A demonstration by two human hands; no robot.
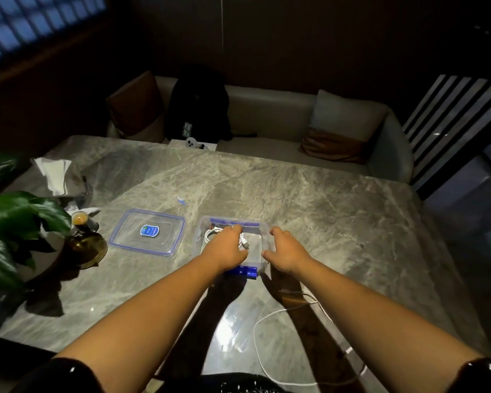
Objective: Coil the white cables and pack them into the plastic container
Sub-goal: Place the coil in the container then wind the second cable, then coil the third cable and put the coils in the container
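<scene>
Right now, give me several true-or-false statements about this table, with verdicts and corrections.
1. The lid is snapped onto the container. False: it lies flat on the table, left of the open container.
2. The left hand reaches into the container, over a coiled cable. True.
3. Every white cable is already packed. False: a loose cable lies uncoiled on the table near the person.
4. The right hand is at the container's right edge. True.
</scene>
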